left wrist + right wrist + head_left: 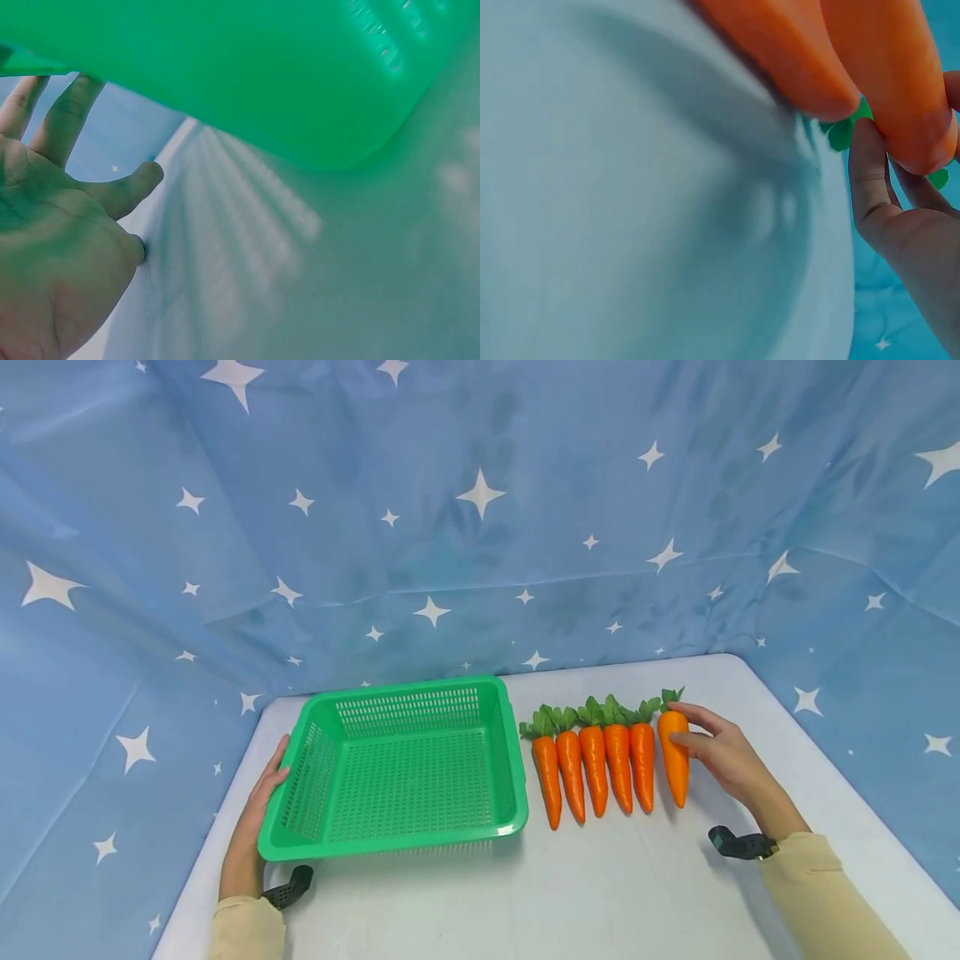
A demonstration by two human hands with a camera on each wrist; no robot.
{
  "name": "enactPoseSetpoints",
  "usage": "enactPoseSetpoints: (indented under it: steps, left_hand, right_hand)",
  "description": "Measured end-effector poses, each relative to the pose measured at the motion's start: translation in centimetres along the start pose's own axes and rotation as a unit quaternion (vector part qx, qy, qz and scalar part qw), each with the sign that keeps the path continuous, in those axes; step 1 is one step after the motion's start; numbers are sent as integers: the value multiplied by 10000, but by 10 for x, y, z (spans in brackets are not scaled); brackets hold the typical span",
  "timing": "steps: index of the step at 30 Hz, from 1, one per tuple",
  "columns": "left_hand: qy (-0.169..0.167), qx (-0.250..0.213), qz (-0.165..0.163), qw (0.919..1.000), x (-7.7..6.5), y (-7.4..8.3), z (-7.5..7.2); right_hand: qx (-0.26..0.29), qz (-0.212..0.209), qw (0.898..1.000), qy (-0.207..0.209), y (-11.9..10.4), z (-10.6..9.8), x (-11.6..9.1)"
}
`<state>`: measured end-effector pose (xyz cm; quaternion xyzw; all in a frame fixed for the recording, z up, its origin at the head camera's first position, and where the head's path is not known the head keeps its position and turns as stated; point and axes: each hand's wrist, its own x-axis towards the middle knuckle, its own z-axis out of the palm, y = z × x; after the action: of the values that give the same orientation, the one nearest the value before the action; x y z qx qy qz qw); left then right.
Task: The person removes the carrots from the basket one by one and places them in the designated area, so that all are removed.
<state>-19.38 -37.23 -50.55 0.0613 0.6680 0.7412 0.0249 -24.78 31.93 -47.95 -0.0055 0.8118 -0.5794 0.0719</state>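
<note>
A green plastic basket (412, 781) with slotted walls sits on the left of the white table. My left hand (258, 797) lies along the basket's left side, fingers extended and touching its rim. In the left wrist view the palm (56, 247) faces the basket's outer wall (247, 82), thumb apart from it. On the right, my right hand (723, 756) pinches a lighter orange carrot (677, 760) with leafy green top near its upper end. In the right wrist view, thumb and fingers hold the carrot (892, 75) from both sides. Whether it touches the table is unclear.
Several redder carrots (594, 768) lie side by side between the basket and the held carrot, leaves toward the back. The white table (600, 893) has a rounded far right corner. A blue cloth with white stars (480, 560) hangs behind and at both sides.
</note>
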Motion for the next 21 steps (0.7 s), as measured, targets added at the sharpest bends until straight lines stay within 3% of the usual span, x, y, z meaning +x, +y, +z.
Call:
enactPoseSetpoints:
  steps: [6, 10, 15, 21]
  left_hand:
    - [-294, -69, 197, 9993, 4, 2, -4]
    - [-78, -223, 158, 9996, -1, 0, -2]
    - [-102, -143, 214, 9996, -1, 0, 0]
    - [-246, -377, 295, 9985, 2, 0, -1]
  right_hand:
    - [-330, 149, 9993, 40, 13, 1, 0]
    - [-452, 125, 9989, 12, 19, 4, 1]
    - [-476, 122, 9988, 45, 22, 6, 1]
    - [-667, 158, 9976, 92, 20, 6, 1]
